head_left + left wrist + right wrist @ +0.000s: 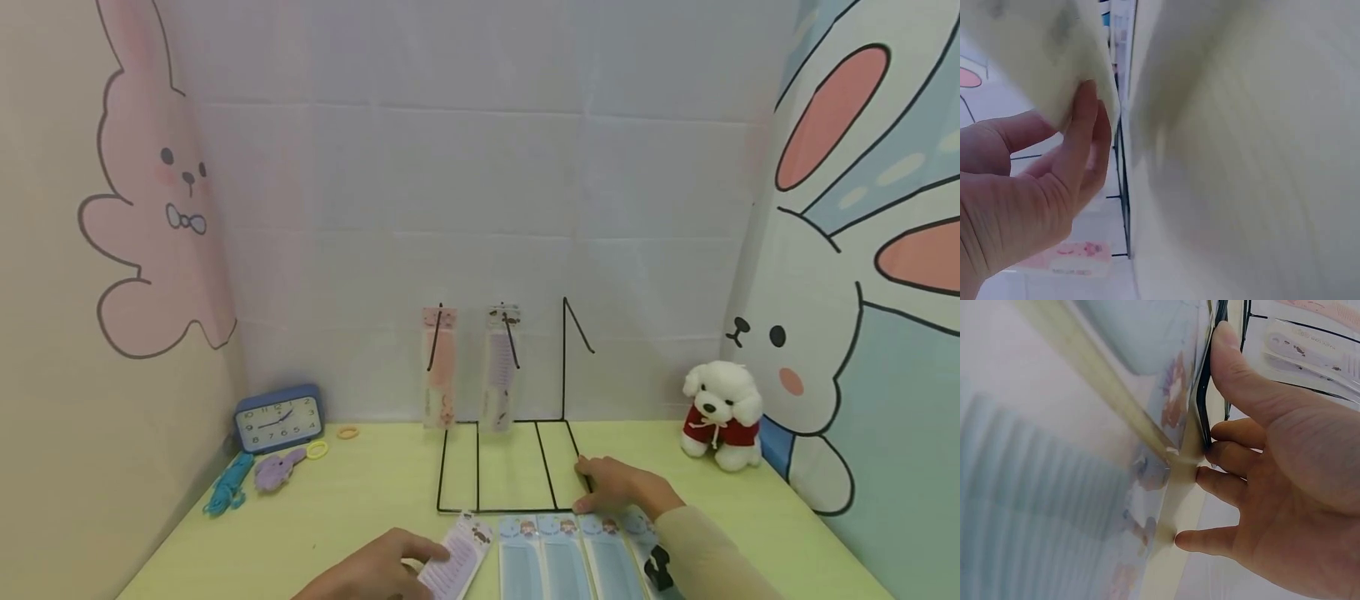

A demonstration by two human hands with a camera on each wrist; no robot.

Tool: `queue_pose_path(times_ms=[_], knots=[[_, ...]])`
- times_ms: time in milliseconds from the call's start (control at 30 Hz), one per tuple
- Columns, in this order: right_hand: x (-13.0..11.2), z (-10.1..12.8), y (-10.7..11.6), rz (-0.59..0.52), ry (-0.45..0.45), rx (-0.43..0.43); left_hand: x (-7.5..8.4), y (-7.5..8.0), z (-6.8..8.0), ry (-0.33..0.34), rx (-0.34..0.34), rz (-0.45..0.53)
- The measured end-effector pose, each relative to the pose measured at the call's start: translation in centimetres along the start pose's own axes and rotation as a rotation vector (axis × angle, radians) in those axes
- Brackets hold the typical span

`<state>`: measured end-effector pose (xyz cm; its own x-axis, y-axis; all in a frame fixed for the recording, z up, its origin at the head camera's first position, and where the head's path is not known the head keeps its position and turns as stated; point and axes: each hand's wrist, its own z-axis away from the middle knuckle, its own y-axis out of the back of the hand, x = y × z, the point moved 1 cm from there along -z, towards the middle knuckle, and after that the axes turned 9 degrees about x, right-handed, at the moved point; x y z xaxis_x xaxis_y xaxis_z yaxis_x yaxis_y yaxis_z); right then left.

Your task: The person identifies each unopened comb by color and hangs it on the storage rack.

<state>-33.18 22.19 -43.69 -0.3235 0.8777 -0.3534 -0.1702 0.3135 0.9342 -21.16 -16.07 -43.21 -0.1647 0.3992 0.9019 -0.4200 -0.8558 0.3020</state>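
At the front of the table [390,492], just left of the blue packs [566,568], a purple comb pack [459,557] is pinched between the thumb and fingers of the left hand [384,571]. Its long axis is pointed away from the body and slightly to the right, the card end foremost and brought near the front bar of the wire rack [510,510]. In the left wrist view the pack is seen tilted to the tabletop; whether its lower edge is touching cannot be told.

The front right corner of the rack is gripped by the right hand [621,486], with the thumb set against the wire. The two hands are held well apart — the blue packs are laid in a row between them.

From the purple pack, the bare hook [578,325] is found up, farther back and to the right, so the right hand is the nearer one to it. Left of that hook, two others are filled: one by a hung purple pack [498,400], one by a pink pack [442,396].
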Motion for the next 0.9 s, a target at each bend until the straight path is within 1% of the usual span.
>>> queue_pose_path(times_ms=[33,167,267,400,500,700,900], knots=[[0.0,0.0,0.0,-0.002,0.000,-0.002,0.3,0.0,0.2,0.009,0.004,0.016],[0.0,0.0,0.0,-0.010,0.005,-0.002,1.1,0.2,0.6,0.010,0.024,0.065],[0.0,0.1,0.1,-0.012,0.009,0.001,1.3,0.1,0.7,-0.027,0.031,0.152],[0.0,0.0,0.1,-0.005,0.016,0.009,1.7,-0.3,0.9,-0.112,0.027,0.280],[0.1,0.0,0.0,-0.003,0.017,0.009,2.5,-0.7,0.9,-0.174,0.028,0.341],[0.1,-0.2,0.1,-0.002,-0.007,0.001,5.2,-1.1,1.5,-0.301,0.005,0.430],[-0.2,-0.1,0.3,-0.006,-0.006,0.004,7.9,-2.1,1.8,-0.427,-0.020,0.512]])
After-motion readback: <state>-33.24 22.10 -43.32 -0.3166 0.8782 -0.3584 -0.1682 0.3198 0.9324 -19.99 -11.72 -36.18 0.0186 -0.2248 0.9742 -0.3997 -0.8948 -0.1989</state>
